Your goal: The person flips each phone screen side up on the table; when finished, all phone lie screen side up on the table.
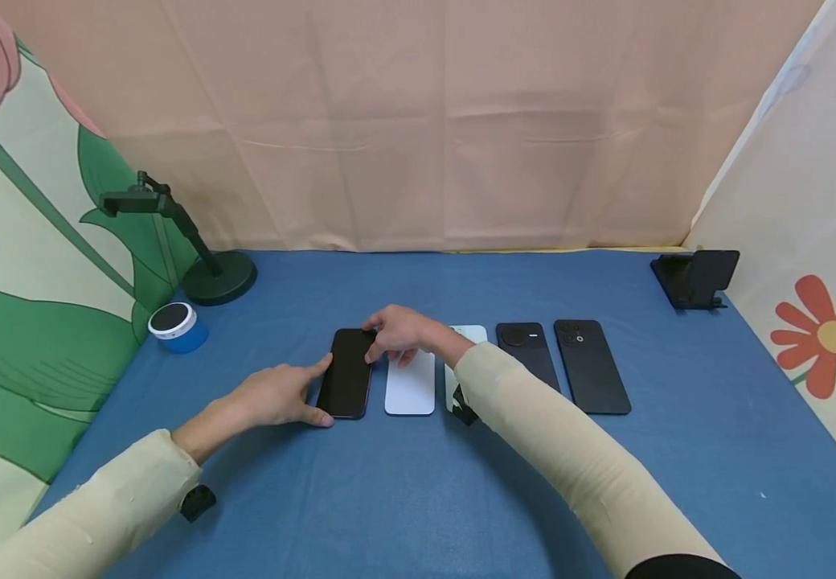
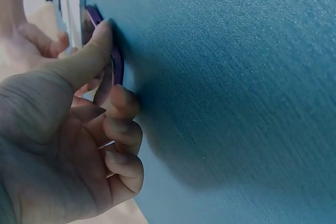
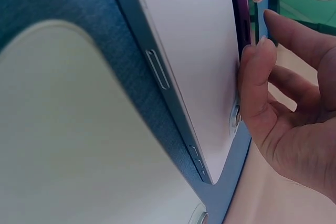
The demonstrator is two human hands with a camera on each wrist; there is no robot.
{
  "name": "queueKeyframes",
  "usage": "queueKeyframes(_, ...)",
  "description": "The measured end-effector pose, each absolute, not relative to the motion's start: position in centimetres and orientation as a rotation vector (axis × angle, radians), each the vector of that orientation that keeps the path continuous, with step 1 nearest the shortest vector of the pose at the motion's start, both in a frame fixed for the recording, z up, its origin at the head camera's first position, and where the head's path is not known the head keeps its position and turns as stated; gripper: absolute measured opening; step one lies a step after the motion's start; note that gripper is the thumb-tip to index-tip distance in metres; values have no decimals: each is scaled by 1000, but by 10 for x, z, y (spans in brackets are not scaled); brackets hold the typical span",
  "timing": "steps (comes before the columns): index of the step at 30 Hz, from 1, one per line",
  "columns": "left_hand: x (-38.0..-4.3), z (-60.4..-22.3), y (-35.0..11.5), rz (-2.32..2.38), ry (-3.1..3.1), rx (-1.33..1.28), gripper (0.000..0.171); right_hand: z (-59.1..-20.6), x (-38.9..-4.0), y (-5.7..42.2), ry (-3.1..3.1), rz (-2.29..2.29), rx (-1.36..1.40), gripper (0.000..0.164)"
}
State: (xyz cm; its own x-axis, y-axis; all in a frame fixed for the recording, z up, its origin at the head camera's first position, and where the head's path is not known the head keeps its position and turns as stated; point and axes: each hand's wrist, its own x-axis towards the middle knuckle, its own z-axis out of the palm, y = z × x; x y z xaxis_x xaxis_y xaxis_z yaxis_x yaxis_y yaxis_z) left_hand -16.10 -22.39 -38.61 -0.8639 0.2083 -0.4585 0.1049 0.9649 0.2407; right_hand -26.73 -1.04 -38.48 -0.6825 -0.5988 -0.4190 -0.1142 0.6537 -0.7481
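Observation:
A dark-screened smartphone (image 1: 346, 374) with a purple edge (image 2: 118, 66) lies face up at the left end of a row of phones on the blue table. My left hand (image 1: 278, 396) holds its left side, index fingertip at the left edge and thumb by the bottom left corner. At the top right corner, my right hand (image 1: 405, 331) grips with index finger and thumb. Right beside it lies a white phone (image 1: 410, 390), back up, partly under my right hand. In the right wrist view the purple edge (image 3: 240, 9) runs alongside the white phone (image 3: 184, 51).
Right of these lie a pale phone (image 1: 469, 332), partly covered by my sleeve, and two black phones (image 1: 526, 347) (image 1: 592, 370). A black stand (image 1: 219, 277) and a blue-and-white round device (image 1: 178, 328) stand back left. Another black phone stand (image 1: 696, 277) is back right.

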Motion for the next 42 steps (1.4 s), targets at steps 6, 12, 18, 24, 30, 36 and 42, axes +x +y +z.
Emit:
queueKeyframes(6, -163, -386, -223, 278, 2621, 231, 109, -384, -268, -9, 2206, -932, -551, 62)
queueKeyframes(12, -162, -385, -223, 272, 2624, 244, 109, -383, -268, -8, 2199, -932, -546, 63)
queueKeyframes(18, -163, -385, -224, 236, 2624, 260, 111, -384, -269, -7, 2195, -926, -537, 63)
queueKeyframes(24, -166, -385, -221, 197, 2603, 253, 110, -382, -274, 2, 2196, -932, -583, 68)
queueKeyframes(30, -168, -375, -209, 264, 2637, 242, 103, -372, -280, 32, 2186, -947, -650, 73)
queueKeyframes(36, -170, -369, -189, 499, 2667, 422, 91, -371, -285, 60, 2192, -852, -611, 78)
queueKeyframes(42, -170, -380, -173, 592, 2649, 597, 83, -378, -285, 71, 2201, -812, -589, 80)
